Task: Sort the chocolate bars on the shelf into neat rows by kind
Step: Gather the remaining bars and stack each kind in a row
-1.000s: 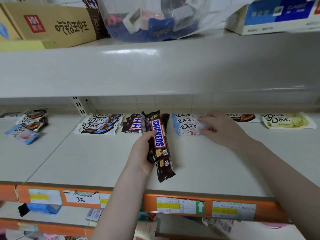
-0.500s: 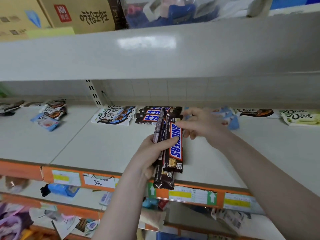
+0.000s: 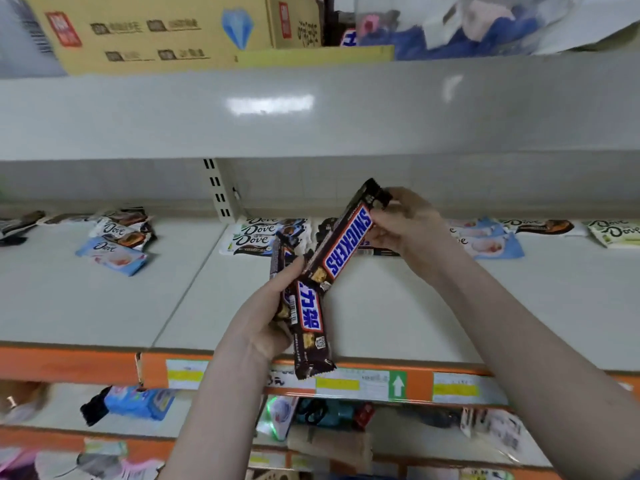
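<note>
**Snickers bars in hand, shelf half sorted**

Where the shelf (image 3: 104,306) runs off to the far left, a loose heap of Dove bars (image 3: 117,237) sits askew, brown packs lying over a pale blue one (image 3: 110,255). Not yet in a row.

Past the upright bracket (image 3: 218,188), a white Dove stack (image 3: 259,235) lies against the back wall, fairly square. Just beside it, a dark pile of Snickers (image 3: 323,230), mostly hidden behind the held bars.

Centre: left hand (image 3: 266,317) closed around a bundle of Snickers bars (image 3: 306,323), held upright over the shelf's front edge. Looks like two or three in the bundle; blur makes the count uncertain. Right hand (image 3: 405,223) pinches the top end of one tilted Snickers bar (image 3: 346,242), whose lower end still touches the bundle by the left thumb. Judged step: drawing this bar free to lay it on the dark pile.

Right: pale blue Dove packs (image 3: 491,242) partly behind the right wrist, then a brown Dove bar (image 3: 543,227), then a green Dove bar (image 3: 616,233) at the frame edge.

Risks:
- The fingertip pinch on a slick wrapper end is thin; the bar could slip and drop.
- Left grip holds several glossy wrappers; pulling one may drag out a neighbour.
- The right forearm hangs over the blue packs; a sweep could scatter them.
</note>
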`<state>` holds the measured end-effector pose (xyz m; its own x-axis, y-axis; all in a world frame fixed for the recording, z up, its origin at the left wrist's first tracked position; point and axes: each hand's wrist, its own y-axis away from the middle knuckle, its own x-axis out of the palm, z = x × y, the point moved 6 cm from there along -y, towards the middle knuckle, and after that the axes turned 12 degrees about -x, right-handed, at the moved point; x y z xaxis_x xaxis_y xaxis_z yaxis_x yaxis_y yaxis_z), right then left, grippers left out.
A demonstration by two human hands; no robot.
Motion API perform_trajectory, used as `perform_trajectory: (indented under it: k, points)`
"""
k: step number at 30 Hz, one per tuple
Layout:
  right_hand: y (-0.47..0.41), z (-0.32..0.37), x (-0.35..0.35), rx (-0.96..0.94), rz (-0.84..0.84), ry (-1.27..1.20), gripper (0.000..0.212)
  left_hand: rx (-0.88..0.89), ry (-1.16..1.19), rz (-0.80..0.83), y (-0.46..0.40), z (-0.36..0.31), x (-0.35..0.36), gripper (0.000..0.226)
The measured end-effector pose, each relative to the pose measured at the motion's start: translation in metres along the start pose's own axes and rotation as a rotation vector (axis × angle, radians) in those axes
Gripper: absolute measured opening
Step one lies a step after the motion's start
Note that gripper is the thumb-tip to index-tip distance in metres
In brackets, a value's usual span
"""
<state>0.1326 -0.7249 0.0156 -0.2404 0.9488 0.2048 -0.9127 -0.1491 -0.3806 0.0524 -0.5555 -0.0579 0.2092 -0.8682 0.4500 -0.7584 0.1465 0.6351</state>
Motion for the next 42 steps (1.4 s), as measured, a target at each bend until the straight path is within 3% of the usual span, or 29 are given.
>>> perform_trajectory:
  k: [6, 12, 15, 19, 24, 31, 37, 39, 42]
  points:
    - [0.013, -0.015, 0.019, -0.068, 0.043, -0.176, 0.026, -0.074, 0.123, -0.026, 0.000, -0.012, -0.026, 0.022]
    - [0.026, -0.028, 0.009, 0.117, 0.033, -0.372, 0.015, 0.036, 0.086, -0.084, -0.002, -0.024, -0.031, 0.028]
    - [0.032, -0.029, 0.002, 0.093, 0.044, -0.203, 0.013, 0.143, 0.073, -0.109, -0.006, -0.029, -0.030, 0.036]
    - [0.037, -0.020, -0.006, -0.023, 0.173, 0.453, 0.038, 0.244, -0.011, -0.090, -0.006, -0.036, -0.025, 0.034]
    - [0.040, -0.011, 0.000, -0.095, 0.351, 0.749, 0.049, 0.279, -0.019, -0.085, -0.010, -0.039, -0.020, 0.050]
    - [0.043, -0.011, 0.006, -0.188, 0.404, 1.013, 0.051, 0.250, 0.039, -0.077, -0.015, -0.032, -0.016, 0.042]
    - [0.044, -0.007, 0.019, -0.269, 0.219, 1.086, 0.044, 0.255, 0.159, -0.059, -0.012, -0.027, -0.009, 0.039]
    - [0.046, -0.013, 0.028, -0.219, 0.256, 1.043, 0.042, 0.255, 0.143, -0.072, -0.011, -0.027, -0.006, 0.041]
    - [0.045, -0.022, 0.031, 0.016, 0.304, 0.780, 0.033, 0.262, 0.098, -0.072, -0.009, -0.030, -0.005, 0.039]
